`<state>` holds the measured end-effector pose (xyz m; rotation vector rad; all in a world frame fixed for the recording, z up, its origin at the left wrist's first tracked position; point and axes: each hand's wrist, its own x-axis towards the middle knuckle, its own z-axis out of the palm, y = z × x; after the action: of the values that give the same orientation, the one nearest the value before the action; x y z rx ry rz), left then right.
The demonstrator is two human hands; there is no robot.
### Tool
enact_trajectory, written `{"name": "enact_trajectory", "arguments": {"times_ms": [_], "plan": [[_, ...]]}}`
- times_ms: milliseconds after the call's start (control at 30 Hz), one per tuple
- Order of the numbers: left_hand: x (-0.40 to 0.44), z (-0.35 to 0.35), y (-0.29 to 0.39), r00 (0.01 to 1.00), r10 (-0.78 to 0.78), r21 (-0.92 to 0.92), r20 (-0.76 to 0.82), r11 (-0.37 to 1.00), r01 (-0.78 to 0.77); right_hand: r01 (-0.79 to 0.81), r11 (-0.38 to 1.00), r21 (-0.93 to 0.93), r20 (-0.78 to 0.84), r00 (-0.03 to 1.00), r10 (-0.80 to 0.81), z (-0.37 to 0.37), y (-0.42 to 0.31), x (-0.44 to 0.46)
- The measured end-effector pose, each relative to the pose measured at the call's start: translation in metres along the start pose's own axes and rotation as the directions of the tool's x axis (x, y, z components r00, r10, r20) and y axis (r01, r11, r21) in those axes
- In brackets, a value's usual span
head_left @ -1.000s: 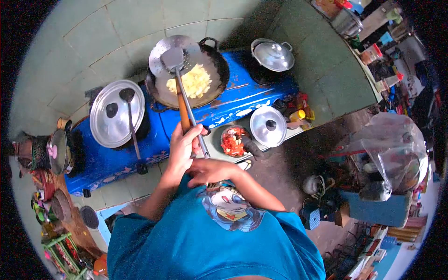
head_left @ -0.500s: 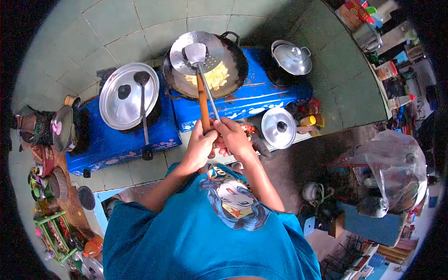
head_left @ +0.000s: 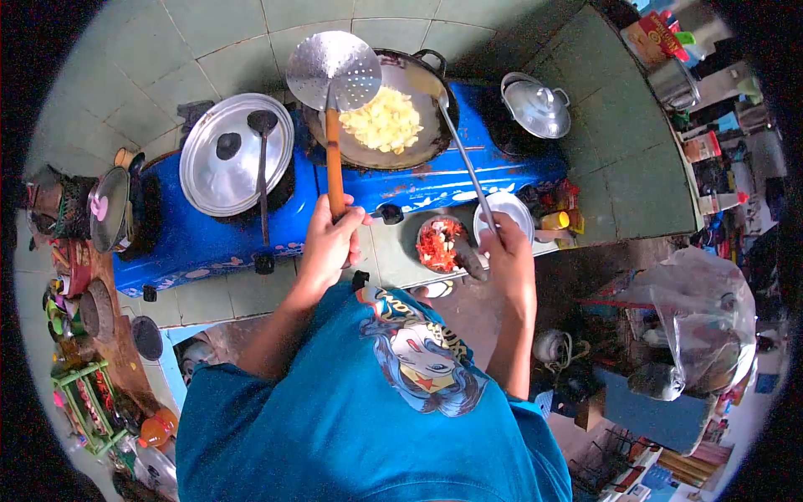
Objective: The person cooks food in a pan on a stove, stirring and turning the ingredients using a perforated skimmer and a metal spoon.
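Observation:
My left hand (head_left: 331, 243) is closed round the wooden handle of a perforated skimmer (head_left: 311, 74). Its round metal head is raised over the left rim of a wok (head_left: 318, 134). My right hand (head_left: 507, 251) grips the long metal handle of a spatula (head_left: 465, 151), whose blade is at the wok's right side. Pale yellow chopped pieces (head_left: 382, 122) lie in the middle of the wok. Below the stove, between my hands, sits a stone mortar (head_left: 425, 263) holding chopped red and whitish bits, with a dark pestle (head_left: 473, 266) leaning out of it.
A lidded pan (head_left: 201, 180) with a dark ladle (head_left: 263, 167) across it stands on the blue stove (head_left: 159, 243). A lidded pot (head_left: 535, 109) stands right of the wok. Near my right hand lies a metal lid (head_left: 520, 211). Tiled walls (head_left: 226, 42) rise behind.
My hands have moved apart. The skimmer and spatula, crossed together over the wok before, are now separated: skimmer to the left, spatula to the right. The mortar has come into fuller view.

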<state>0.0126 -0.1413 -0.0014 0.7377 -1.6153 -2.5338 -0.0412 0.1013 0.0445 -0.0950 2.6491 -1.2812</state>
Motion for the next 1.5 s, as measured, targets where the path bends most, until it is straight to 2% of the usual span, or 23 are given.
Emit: {"name": "enact_trajectory", "arguments": {"times_ms": [67,167,200,267,367,400,533,600,667,733,867,933,967,1033,1067,1133,1167,1200,1267,1300,1400,1433,1500], "plan": [[-0.002,-0.004,0.001,0.999,0.040,-0.017,0.002,0.999,-0.040,0.031,0.997,-0.073,-0.036,0.999,-0.033,-0.007,0.005,-0.004],[-0.005,-0.008,0.005,0.998,0.066,-0.014,0.002,0.998,-0.066,-0.024,0.875,-0.483,-0.062,0.998,-0.007,-0.021,-0.019,-0.012],[-0.006,-0.009,0.007,0.997,0.077,-0.005,-0.001,0.997,-0.077,-0.024,0.874,-0.485,-0.062,0.998,-0.007,-0.023,-0.026,-0.014],[-0.009,-0.010,0.012,0.997,0.079,-0.003,-0.004,0.997,-0.079,0.039,0.741,-0.671,-0.028,0.997,-0.078,-0.023,-0.033,-0.016],[-0.012,-0.013,0.017,0.996,0.088,-0.016,-0.004,0.996,-0.088,0.057,0.664,-0.746,0.013,0.997,-0.071,-0.010,-0.037,-0.005],[-0.013,-0.014,0.018,0.994,0.110,0.007,-0.002,0.994,-0.110,0.160,0.658,-0.735,0.035,0.979,-0.198,-0.001,-0.022,0.004],[-0.015,-0.015,0.021,0.988,0.154,0.048,-0.010,0.987,-0.153,0.207,0.707,-0.677,0.026,0.966,-0.258,0.029,-0.010,0.029],[-0.014,-0.018,0.025,0.987,0.158,0.090,-0.026,0.984,-0.156,0.236,0.746,-0.623,-0.067,0.934,-0.351,0.032,-0.018,0.031],[-0.016,-0.022,0.025,0.988,0.147,0.137,-0.039,0.981,-0.140,0.222,0.788,-0.575,-0.074,0.945,-0.320,0.022,-0.030,0.028],[-0.014,-0.024,0.027,0.986,0.150,0.235,-0.080,0.964,-0.127,0.144,0.860,-0.489,-0.087,0.973,-0.212,0.015,-0.040,0.030],[-0.006,-0.028,0.030,0.990,0.116,0.315,-0.081,0.945,-0.085,0.071,0.848,-0.524,-0.145,0.975,-0.171,0.020,-0.031,0.055],[-0.003,-0.023,0.033,0.975,0.138,0.533,-0.174,0.846,-0.025,0.036,0.791,-0.610,-0.165,0.971,-0.172,0.025,-0.026,0.070],[0.001,-0.023,0.032,0.975,0.140,0.533,-0.174,0.846,-0.026,0.038,0.791,-0.610,-0.165,0.971,-0.173,0.028,-0.023,0.077],[0.012,-0.023,0.027,0.950,0.226,0.709,-0.216,0.705,-0.007,0.032,0.743,-0.669,-0.190,0.959,-0.213,0.034,-0.020,0.089],[0.018,-0.025,0.021,0.949,0.228,0.708,-0.216,0.706,-0.008,0.034,0.743,-0.669,-0.189,0.958,-0.215,0.036,-0.018,0.094],[0.028,-0.030,0.011,0.884,0.461,0.889,-0.082,0.435,-0.144,0.032,0.728,-0.685,-0.114,0.982,-0.150,0.040,-0.018,0.101],[0.027,-0.024,0.017,0.916,0.374,0.874,-0.142,0.482,-0.061,0.027,0.729,-0.684,-0.093,0.988,-0.124,0.040,-0.029,0.096],[0.030,-0.025,0.014,0.915,0.375,0.873,-0.147,0.484,-0.058,0.031,0.728,-0.685,-0.089,0.988,-0.126,0.042,-0.025,0.099],[0.037,-0.026,0.007,0.945,0.294,0.877,-0.146,0.479,-0.014,-0.029,0.877,-0.480,0.058,0.996,0.065,0.048,-0.014,0.108],[0.037,-0.026,0.008,0.943,0.297,0.877,-0.148,0.481,-0.014,-0.010,0.908,-0.419,0.140,0.987,0.076,0.047,-0.016,0.106],[0.032,-0.020,0.014,0.978,0.092,0.747,-0.189,0.659,0.082,0.009,0.950,-0.313,0.254,0.964,0.075,0.054,-0.004,0.108],[0.032,-0.021,0.013,0.977,0.091,0.746,-0.191,0.661,0.084,-0.001,0.976,-0.217,0.237,0.970,0.054,0.056,0.001,0.105],[0.032,-0.026,0.011,0.982,0.035,0.597,-0.187,0.798,0.085,0.030,0.984,-0.175,0.226,0.974,0.011,0.056,0.005,0.099]]}}
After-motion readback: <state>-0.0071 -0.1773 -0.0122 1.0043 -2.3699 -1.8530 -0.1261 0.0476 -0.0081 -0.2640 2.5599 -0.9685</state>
